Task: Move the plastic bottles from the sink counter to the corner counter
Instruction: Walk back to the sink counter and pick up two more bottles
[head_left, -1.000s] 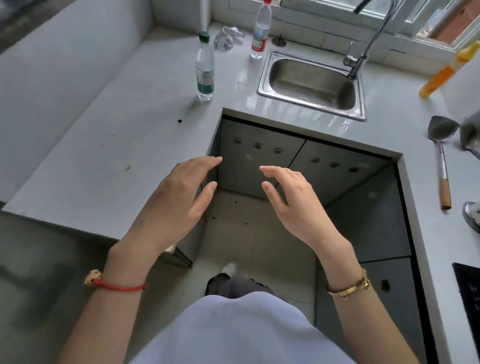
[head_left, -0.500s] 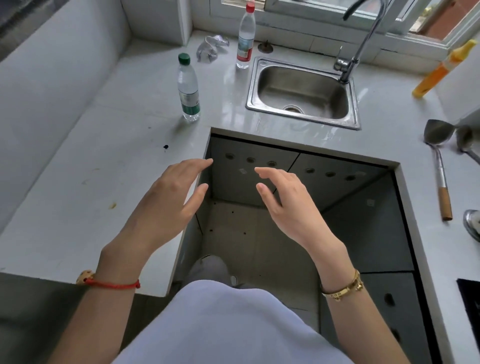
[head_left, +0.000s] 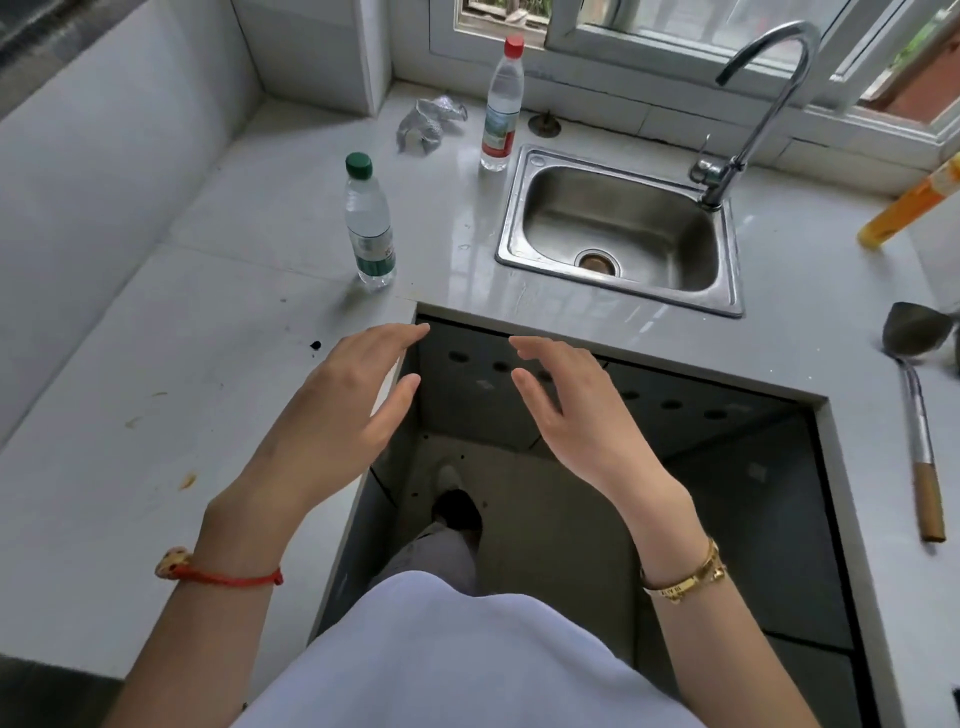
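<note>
A clear plastic bottle with a green cap (head_left: 370, 223) stands upright on the pale counter (head_left: 218, 332), left of the sink (head_left: 621, 228). A second clear bottle with a red cap (head_left: 502, 106) stands at the sink's far left corner, near the window. My left hand (head_left: 343, 410) and my right hand (head_left: 576, 415) hover side by side with straight fingers, nearer to me than both bottles, over the counter's inner edge. Neither hand holds or touches anything.
A crumpled clear wrapper (head_left: 428, 123) lies between the bottles toward the back corner. A curved tap (head_left: 753, 104) rises behind the sink. An orange bottle (head_left: 906, 208) and a metal spatula with wooden handle (head_left: 917, 415) lie at the right. Dark cabinet fronts (head_left: 597, 405) sit below the counter.
The view has moved closer to the sink, so the bottles and sink sit lower in the frame. Both hands stay empty with straight fingers, now nearer the counter's inner corner.
</note>
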